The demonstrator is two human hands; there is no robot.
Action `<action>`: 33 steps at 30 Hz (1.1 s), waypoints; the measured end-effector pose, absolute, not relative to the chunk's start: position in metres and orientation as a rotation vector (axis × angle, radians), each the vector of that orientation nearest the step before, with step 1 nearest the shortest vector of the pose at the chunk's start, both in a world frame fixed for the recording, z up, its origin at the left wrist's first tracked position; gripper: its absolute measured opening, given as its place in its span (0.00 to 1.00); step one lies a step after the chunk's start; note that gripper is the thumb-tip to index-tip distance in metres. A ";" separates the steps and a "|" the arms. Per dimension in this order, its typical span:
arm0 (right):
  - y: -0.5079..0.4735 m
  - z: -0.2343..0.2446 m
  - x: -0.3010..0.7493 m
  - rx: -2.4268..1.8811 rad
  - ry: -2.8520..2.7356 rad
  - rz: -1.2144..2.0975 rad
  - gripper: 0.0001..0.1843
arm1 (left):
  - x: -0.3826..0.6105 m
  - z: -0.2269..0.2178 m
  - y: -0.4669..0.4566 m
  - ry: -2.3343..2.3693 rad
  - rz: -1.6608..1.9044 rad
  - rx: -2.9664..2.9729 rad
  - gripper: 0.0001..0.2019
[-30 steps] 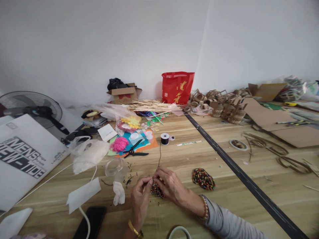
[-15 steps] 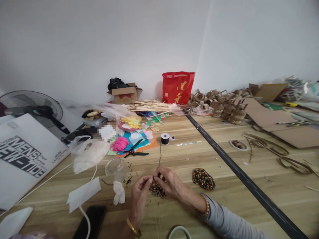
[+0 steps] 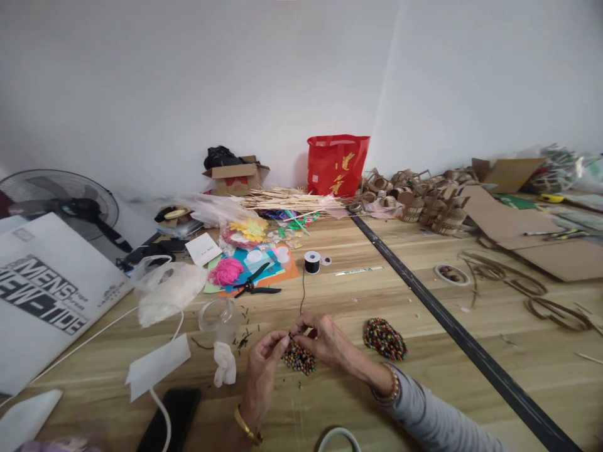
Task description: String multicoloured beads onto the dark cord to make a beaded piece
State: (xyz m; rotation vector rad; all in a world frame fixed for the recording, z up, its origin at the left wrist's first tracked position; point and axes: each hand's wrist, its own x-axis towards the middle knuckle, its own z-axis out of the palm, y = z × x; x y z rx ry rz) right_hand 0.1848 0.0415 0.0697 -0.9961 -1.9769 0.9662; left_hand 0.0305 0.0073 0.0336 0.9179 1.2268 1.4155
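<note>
Just above a small heap of multicoloured beads (image 3: 300, 363), the fingertips of both hands come together. My left hand (image 3: 267, 358) pinches with thumb and forefinger; what sits between them is too small to make out. A thin black cord (image 3: 303, 295) runs down from a white-rimmed spool (image 3: 311, 263) into the fingers of my right hand (image 3: 318, 336), which are closed in a pinch on it. The cord's end is hidden by the fingers. To the right of my right hand lies a bundle of strung coloured beads (image 3: 385, 339).
Black pruning shears (image 3: 257, 285), pink yarn (image 3: 226, 272) and a clear plastic cup (image 3: 217, 317) lie to the left. Crumpled tissue (image 3: 225, 364) and a phone (image 3: 169, 419) are nearer. A roll of tape (image 3: 338, 433) sits at the front edge. Woven baskets (image 3: 433, 210) stand at back right.
My right hand has shifted slightly, its knuckles raised a little and a gap showing between its fingers. My left hand stays almost still, and the fingertips remain together.
</note>
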 end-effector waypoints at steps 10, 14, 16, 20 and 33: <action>0.043 0.066 0.184 -0.986 -1.941 1.031 0.07 | 0.030 0.044 0.007 1.263 1.391 1.022 0.09; 0.044 0.064 0.184 -0.963 -1.950 1.036 0.08 | 0.031 0.044 0.007 1.295 1.395 1.029 0.09; 0.045 0.064 0.185 -0.961 -1.960 1.032 0.07 | 0.031 0.044 0.006 1.311 1.403 1.033 0.09; 0.045 0.064 0.185 -0.960 -1.975 1.011 0.07 | 0.032 0.045 0.006 1.341 1.419 1.041 0.09; 0.045 0.063 0.185 -0.962 -2.011 0.953 0.05 | 0.034 0.041 0.005 1.362 1.476 1.085 0.08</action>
